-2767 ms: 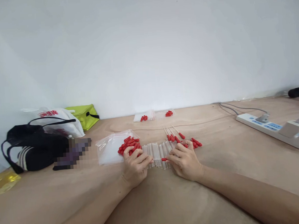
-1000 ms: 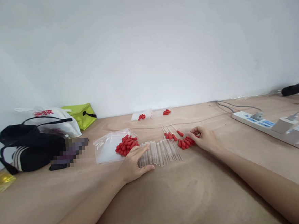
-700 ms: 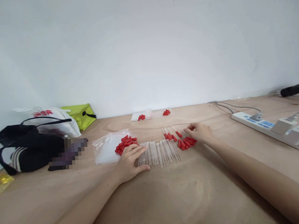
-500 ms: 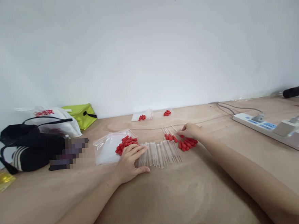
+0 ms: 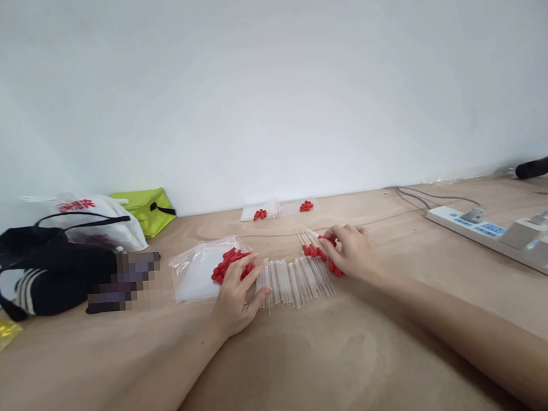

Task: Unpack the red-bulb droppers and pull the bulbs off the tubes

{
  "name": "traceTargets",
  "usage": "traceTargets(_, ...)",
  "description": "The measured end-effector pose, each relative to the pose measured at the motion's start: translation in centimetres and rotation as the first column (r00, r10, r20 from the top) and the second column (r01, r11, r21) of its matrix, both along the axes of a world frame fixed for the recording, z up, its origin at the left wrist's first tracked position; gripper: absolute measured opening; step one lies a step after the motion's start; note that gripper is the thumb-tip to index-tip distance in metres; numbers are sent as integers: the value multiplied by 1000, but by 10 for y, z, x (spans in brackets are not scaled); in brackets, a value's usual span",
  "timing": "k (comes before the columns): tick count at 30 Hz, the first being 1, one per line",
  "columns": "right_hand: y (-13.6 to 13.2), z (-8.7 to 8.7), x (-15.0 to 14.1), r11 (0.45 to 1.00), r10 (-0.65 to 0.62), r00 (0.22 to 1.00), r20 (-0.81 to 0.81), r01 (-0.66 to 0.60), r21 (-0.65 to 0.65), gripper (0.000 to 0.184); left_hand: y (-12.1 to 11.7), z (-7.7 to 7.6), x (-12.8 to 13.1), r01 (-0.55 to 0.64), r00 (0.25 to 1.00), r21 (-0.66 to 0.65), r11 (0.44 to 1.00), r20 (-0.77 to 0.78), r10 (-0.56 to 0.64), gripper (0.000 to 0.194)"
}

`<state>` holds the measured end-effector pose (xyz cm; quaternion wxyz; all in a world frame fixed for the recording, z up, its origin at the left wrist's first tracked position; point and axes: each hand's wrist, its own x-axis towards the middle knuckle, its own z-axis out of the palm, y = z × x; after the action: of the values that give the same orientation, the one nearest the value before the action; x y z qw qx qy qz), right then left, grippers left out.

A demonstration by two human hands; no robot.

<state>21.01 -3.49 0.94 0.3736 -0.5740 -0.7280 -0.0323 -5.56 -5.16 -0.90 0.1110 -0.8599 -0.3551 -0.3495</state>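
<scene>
A row of clear glass tubes lies on the wooden table. My left hand rests at the row's left end with fingers stretched out, its fingertips reaching a pile of loose red rubber caps on a clear plastic bag. My right hand is curled over a heap of red caps at the row's right end; red shows between and under its fingers. A few tubes fitted with red caps lie just left of that hand.
Two small bags with red caps lie by the wall. A black bag, a white bag and a green bag crowd the left. A white power strip with plugs and cables runs along the right.
My hands were together on one tube, then parted. My right hand went out to the red heap and has now drawn left, curling over it. My left hand stayed at the tubes.
</scene>
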Motion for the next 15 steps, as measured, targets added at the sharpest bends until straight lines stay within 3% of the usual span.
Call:
traceTargets(2,-19,-10,-8,987,95,994,58,-102,125,17,-3,1,7,-25,999,36,999,45,23,42)
traceTargets(5,-37,-25,-19,954,187,971,152,-216,207,14,-5,0,15,27,1000,99,995,-13,-26,41)
traceTargets(10,-43,-33,-27,903,279,931,235,-338,264,19,-6,-1,22,169,979,170,971,-142,-146,20)
traceTargets(15,-42,-32,-28,881,337,905,259,-400,253,19,-13,7,25,186,966,219,958,-220,-137,12)
